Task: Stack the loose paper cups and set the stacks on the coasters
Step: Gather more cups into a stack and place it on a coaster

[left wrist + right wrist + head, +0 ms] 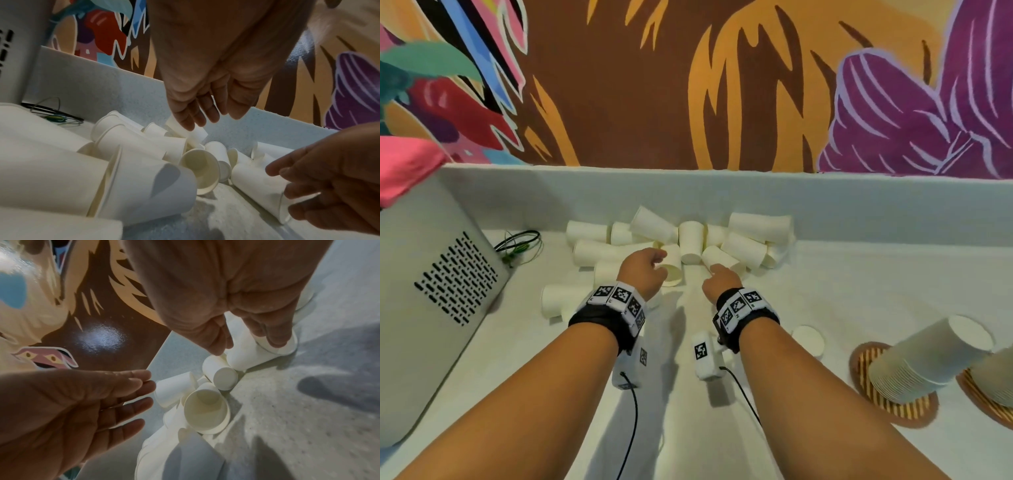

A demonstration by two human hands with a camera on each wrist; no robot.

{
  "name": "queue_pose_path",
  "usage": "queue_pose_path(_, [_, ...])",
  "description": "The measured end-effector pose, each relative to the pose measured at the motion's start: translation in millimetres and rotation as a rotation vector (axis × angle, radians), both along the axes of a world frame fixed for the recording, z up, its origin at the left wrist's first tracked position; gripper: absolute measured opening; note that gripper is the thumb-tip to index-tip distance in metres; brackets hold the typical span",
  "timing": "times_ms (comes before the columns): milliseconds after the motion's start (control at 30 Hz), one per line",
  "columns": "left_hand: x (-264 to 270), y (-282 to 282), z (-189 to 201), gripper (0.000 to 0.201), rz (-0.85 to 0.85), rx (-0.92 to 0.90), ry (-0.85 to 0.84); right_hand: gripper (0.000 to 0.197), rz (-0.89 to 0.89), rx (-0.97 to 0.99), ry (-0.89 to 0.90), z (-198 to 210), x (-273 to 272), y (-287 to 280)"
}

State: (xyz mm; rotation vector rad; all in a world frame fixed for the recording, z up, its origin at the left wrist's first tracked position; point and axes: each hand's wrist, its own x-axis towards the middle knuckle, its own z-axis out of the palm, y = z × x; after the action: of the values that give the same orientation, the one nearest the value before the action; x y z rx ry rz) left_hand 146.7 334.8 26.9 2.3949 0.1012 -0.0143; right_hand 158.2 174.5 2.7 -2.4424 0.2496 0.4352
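Several loose white paper cups [688, 240] lie in a pile against the counter's back ledge. My right hand [717, 274] [246, 345] has thumb and fingers on either side of one lying cup [246, 356] [255, 180] at the pile's front. My left hand [650, 265] [205, 120] hovers with relaxed fingers and holds nothing. It is just above a cup whose mouth faces me [673, 272] [200, 168]. At the right, an upside-down stack of cups [928, 356] stands on a striped wooden coaster [859, 363]. A second stack [996, 373] on another coaster [983, 401] is cut off by the frame edge.
A grey appliance with vent slots [448, 274] fills the left side, with coiled wires [520, 243] behind it. One single cup [808, 339] sits near my right wrist. The raised ledge [722, 192] and a painted wall close off the back.
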Motion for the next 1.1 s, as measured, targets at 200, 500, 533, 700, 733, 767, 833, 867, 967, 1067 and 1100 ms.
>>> queue_pose_path(200, [16.3,5.1,-12.5,0.044,-0.049,-0.036,0.0,0.046,-0.118,-0.001,0.022,-10.4,15.9,2.6])
queue_pose_path(500, [33.7,-1.6,-16.3,0.068,-0.171,-0.046,0.005,0.03,-0.226,0.078,-0.393,12.7,29.0,10.9])
queue_pose_path(533, [35.6,-3.7,-17.1,0.075,-0.2,-0.033,0.025,0.029,-0.224,0.107,-0.42,16.1,31.3,11.5])
queue_pose_path(700, [43.2,-12.6,-22.8,0.087,-0.254,0.047,0.065,0.024,-0.235,0.292,-0.444,26.5,35.9,13.9])
queue_pose_path(733, [44.6,-12.5,-24.1,0.085,-0.244,0.05,0.065,0.022,-0.25,0.31,-0.454,27.2,36.3,14.1])
queue_pose_path(767, [46.2,-11.5,-25.7,0.083,-0.234,0.051,0.068,0.021,-0.273,0.311,-0.476,27.2,37.4,13.7])
queue_pose_path(833, [48.1,-9.2,-27.5,0.08,-0.206,0.043,0.076,0.022,-0.344,0.228,-0.508,23.7,40.2,8.1])
queue_pose_path(867, [49.0,-7.5,-28.9,0.079,-0.192,0.035,0.076,0.024,-0.392,0.141,-0.482,20.0,40.5,3.5])
queue_pose_path(967, [50.0,-3.4,-29.8,0.075,-0.145,0.04,0.048,0.037,-0.527,-0.052,-0.282,4.7,33.6,-10.1])
queue_pose_path(1067, [49.5,-1.7,-29.5,0.075,-0.119,0.069,0.06,0.042,-0.54,-0.109,-0.175,-12.2,24.5,-16.4])
queue_pose_path(1100, [48.8,-1.8,-29.2,0.075,-0.116,0.075,0.064,0.041,-0.528,-0.121,-0.141,-16.0,22.2,-17.2])
